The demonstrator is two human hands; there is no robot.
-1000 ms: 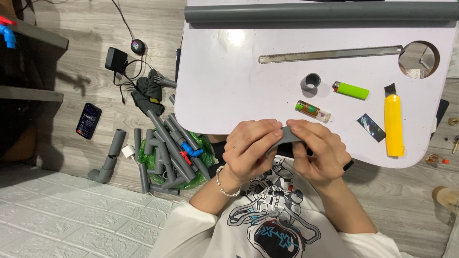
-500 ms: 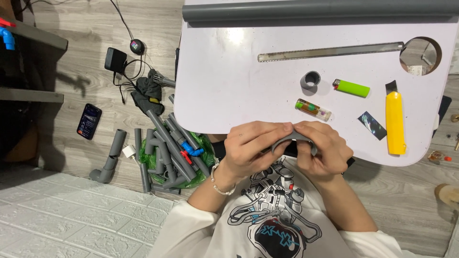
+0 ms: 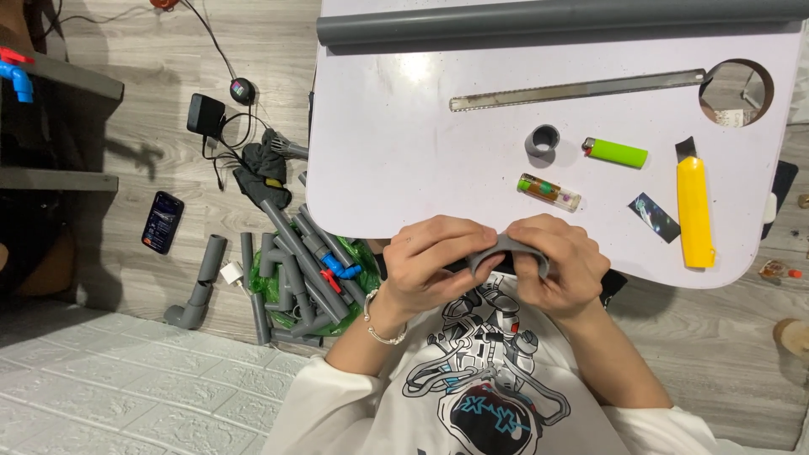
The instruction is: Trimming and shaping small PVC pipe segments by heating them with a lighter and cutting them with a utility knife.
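**Operator:** Grey plastic is what I'm holding: a short curved pipe piece (image 3: 506, 249), arched between both hands at the near edge of the white table (image 3: 379, 126), just over my lap. My left hand (image 3: 430, 261) is closed on its left end, and my right hand (image 3: 560, 265) is closed on its right end, thumbs underneath. Holding both ends keeps it steady, I judge.

**Listener:** What lies beyond your grip?

**Operator:** Just past my right-hand knuckles, a small clear lighter (image 3: 549, 191) with coloured insides. Farther out, a short grey pipe ring (image 3: 543, 141) stands on end, a green lighter (image 3: 616, 152) beside it. Right of the grip lies a yellow utility knife (image 3: 694, 209). Beyond those, a bare saw blade (image 3: 577, 89), then a long grey pipe (image 3: 556, 21) along the far edge.

**Listener:** And left of your grip?

**Operator:** Down on the floor, a heap of grey pipes and fittings (image 3: 295, 261), a phone (image 3: 163, 222) farther off.
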